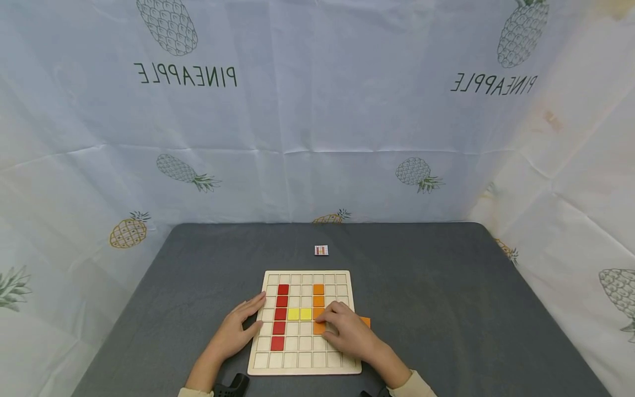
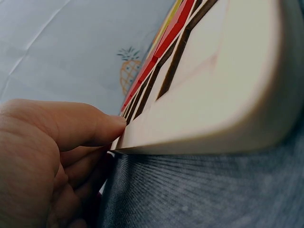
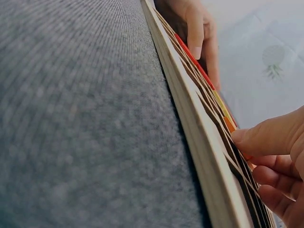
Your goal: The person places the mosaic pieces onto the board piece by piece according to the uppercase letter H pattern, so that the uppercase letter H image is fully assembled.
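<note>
A pale wooden grid board [image 1: 305,364] lies on the dark table. Set in its cells are a column of red tiles [image 1: 280,314], two yellow tiles [image 1: 300,314] and a column of orange tiles [image 1: 318,289]. My left hand [image 1: 235,325] rests against the board's left edge, thumb and fingertips touching it, fingers fairly straight. Over the right half, my right hand [image 1: 349,331] pinches the lowest visible orange tile [image 1: 318,329] between thumb and curled forefinger. That tile appears to lie in its cell. In the right wrist view the thumb partly covers the orange.
More orange [image 1: 366,321] shows beside the board's right edge, partly hidden by my right hand. Beyond the board lies a small card [image 1: 321,250] with a coloured grid pattern. A pineapple-print cloth [image 1: 297,110] hangs behind the grey table [image 1: 421,275].
</note>
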### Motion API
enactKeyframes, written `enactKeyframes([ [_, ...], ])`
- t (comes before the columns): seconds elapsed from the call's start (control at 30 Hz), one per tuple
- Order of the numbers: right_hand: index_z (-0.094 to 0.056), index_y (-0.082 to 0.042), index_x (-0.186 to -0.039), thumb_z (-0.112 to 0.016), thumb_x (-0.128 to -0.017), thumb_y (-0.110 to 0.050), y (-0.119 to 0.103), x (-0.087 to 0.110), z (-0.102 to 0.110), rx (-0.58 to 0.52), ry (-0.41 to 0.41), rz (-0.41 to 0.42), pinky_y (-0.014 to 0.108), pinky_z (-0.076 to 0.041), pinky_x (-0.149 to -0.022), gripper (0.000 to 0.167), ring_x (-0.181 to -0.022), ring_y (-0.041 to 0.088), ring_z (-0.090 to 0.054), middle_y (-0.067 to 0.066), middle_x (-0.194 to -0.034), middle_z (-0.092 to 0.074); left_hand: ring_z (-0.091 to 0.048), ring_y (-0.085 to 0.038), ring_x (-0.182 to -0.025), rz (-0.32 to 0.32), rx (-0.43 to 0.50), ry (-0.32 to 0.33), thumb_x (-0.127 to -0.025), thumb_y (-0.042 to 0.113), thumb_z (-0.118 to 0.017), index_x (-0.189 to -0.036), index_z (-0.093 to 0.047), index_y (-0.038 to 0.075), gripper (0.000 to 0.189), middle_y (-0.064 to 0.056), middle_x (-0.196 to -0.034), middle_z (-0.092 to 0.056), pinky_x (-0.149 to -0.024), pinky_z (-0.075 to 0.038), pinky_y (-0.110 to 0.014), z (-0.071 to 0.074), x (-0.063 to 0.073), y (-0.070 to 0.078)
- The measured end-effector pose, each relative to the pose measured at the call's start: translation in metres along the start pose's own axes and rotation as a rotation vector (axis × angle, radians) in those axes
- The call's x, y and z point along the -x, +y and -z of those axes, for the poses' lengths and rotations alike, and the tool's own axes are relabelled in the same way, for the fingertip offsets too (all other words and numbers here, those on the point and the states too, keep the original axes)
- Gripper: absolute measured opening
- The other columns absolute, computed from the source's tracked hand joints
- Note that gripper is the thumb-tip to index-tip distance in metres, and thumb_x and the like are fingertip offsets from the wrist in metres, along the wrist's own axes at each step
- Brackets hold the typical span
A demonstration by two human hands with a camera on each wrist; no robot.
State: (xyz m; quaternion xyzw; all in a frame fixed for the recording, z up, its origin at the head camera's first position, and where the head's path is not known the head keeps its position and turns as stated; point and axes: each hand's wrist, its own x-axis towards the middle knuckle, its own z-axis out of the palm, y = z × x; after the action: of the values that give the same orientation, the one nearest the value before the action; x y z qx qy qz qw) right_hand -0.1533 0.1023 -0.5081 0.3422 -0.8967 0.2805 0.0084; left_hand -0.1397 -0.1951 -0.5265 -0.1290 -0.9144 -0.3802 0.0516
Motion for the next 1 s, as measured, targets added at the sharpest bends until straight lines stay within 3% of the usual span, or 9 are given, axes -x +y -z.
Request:
enactKeyframes([
  [0.3, -0.068, -0.017, -0.111, -0.069, -0.084, -0.017, 0.003, 0.001, 0.003, -0.011, 0.003, 0.005, 0.024, -0.052, -0.086, 0.027, -0.098, 0.007, -0.053, -0.007, -0.106, -0.058, -0.044, -0.031, -0.132, -0.001, -0.005, -0.004, -0.085, 0.013, -0.066, -0.136, -0.052, 0.005, 0.054, -0.005, -0.143, -0.049, -0.11, -0.028, -0.046, 0.001, 0.0, 0.0],
  [0.57, -0.068, -0.013, -0.114, -0.067, -0.084, -0.013, 0.014, 0.006, 0.016, -0.034, 0.035, -0.038, 0.028, -0.053, -0.083, 0.03, -0.097, 0.008, -0.057, -0.006, -0.11, -0.061, -0.045, -0.03, -0.132, 0.002, -0.014, -0.005, -0.085, 0.013, -0.066, -0.136, -0.052, 0.006, 0.054, -0.005, -0.143, -0.048, -0.111, -0.028, -0.046, 0.001, 0.0, 0.0],
  [0.8, -0.064, -0.011, -0.12, -0.067, -0.087, -0.016, 0.028, 0.021, 0.029, -0.101, 0.038, -0.109, 0.034, -0.054, -0.087, 0.034, -0.105, 0.017, -0.061, -0.001, -0.119, -0.063, -0.045, -0.03, -0.132, -0.003, -0.008, -0.002, -0.085, 0.013, -0.067, -0.136, -0.053, 0.004, 0.054, -0.005, -0.143, -0.049, -0.11, -0.027, -0.045, 0.001, 0.0, 0.001],
  [1.0, -0.064, -0.013, -0.12, -0.07, -0.086, -0.019, 0.042, 0.035, 0.036, -0.078, 0.058, -0.16, 0.038, -0.053, -0.092, 0.035, -0.111, 0.019, -0.06, -0.002, -0.12, -0.063, -0.047, -0.031, -0.13, -0.023, -0.015, 0.008, -0.085, 0.016, -0.067, -0.135, -0.054, 0.004, 0.053, -0.006, -0.142, -0.05, -0.109, -0.029, -0.046, 0.002, 0.0, 0.001],
])
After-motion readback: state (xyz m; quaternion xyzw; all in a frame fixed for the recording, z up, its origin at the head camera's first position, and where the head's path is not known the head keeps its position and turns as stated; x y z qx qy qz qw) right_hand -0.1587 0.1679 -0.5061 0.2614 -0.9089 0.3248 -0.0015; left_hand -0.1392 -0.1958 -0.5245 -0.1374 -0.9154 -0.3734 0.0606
